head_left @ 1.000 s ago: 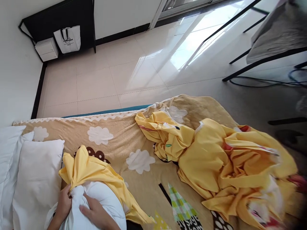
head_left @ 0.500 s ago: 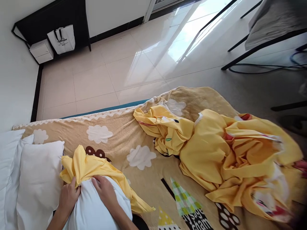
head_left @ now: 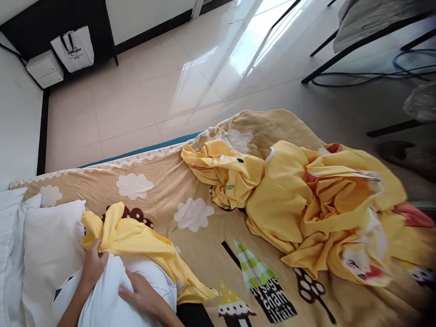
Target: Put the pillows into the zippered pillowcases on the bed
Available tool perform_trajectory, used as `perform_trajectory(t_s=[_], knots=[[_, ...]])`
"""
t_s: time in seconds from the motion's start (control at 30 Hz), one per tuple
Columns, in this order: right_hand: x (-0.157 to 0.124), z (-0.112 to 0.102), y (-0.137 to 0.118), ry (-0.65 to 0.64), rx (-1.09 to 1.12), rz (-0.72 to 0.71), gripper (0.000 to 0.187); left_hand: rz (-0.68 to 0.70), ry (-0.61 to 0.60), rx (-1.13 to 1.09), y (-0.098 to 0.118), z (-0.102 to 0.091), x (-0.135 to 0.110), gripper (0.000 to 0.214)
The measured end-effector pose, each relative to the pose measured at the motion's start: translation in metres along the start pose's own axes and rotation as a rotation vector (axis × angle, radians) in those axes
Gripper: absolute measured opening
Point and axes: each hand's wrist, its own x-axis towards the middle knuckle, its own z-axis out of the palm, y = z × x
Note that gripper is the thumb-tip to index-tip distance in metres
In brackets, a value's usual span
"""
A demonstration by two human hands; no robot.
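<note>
A white pillow (head_left: pixel 112 297) lies at the lower left of the bed, half inside a yellow pillowcase (head_left: pixel 136 243). My left hand (head_left: pixel 92 264) is closed, pinching the bunched edge of the yellow pillowcase at the pillow's top. My right hand (head_left: pixel 141 295) lies flat with its fingers spread on the white pillow, pressing on it. The pillowcase drapes over the pillow's far side and trails to the right on the blanket.
A tan blanket with clouds and cartoon prints (head_left: pixel 190 190) covers the bed. A crumpled yellow sheet (head_left: pixel 306 204) lies on its right half. Two white pillows (head_left: pixel 37 245) sit at the left. Beyond the bed: tiled floor, a white bag (head_left: pixel 73 47), black table legs (head_left: pixel 354 43).
My right hand slid down from the pillow's top edge to lie lower on the pillow. My left hand closed on the pillowcase edge. The view shifted a little downward.
</note>
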Motion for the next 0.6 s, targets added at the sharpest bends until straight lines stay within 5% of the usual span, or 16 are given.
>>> perform_trajectory(t_s=[0.1, 0.3, 0.43, 0.6], knots=[[0.03, 0.002, -0.008, -0.047, -0.01, 0.06, 0.05, -0.006, -0.015, -0.016, -0.009, -0.001, 0.004, 0.013], [0.049, -0.027, -0.002, 0.192, -0.08, 0.221, 0.052, -0.054, 0.123, 0.177, -0.023, 0.003, -0.009, 0.01], [0.026, -0.032, -0.003, 0.282, -0.147, 0.201, 0.048, -0.094, 0.166, 0.262, -0.01, 0.0, -0.006, 0.01], [-0.041, -0.015, 0.018, 0.371, -0.274, 0.209, 0.057, -0.001, 0.128, 0.198, 0.016, 0.002, 0.002, 0.01]])
